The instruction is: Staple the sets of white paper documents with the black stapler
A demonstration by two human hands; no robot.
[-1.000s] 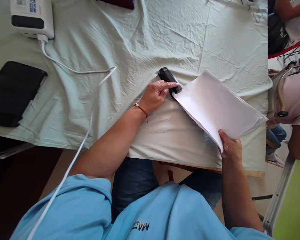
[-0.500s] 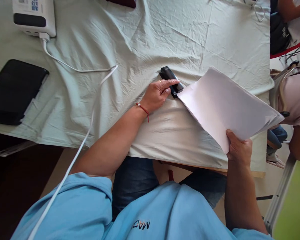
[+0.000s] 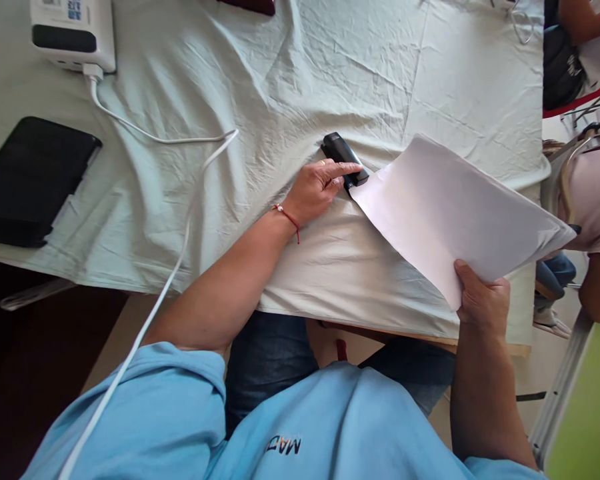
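my left hand (image 3: 316,190) presses the stapler (image 3: 345,159), my right hand (image 3: 481,300) pinches the paper stack (image 3: 455,213) — i judge its corner could slip out unstapled.

The sheaf of paper (image 3: 460,213) (its corner pulled clear half a second ago) is back touching the black stapler (image 3: 344,159), right hand (image 3: 483,300) shifted rightward.

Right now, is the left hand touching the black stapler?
Touching. The head view shows the left hand resting on the stapler, its index finger lying along the stapler's top, no gap visible.
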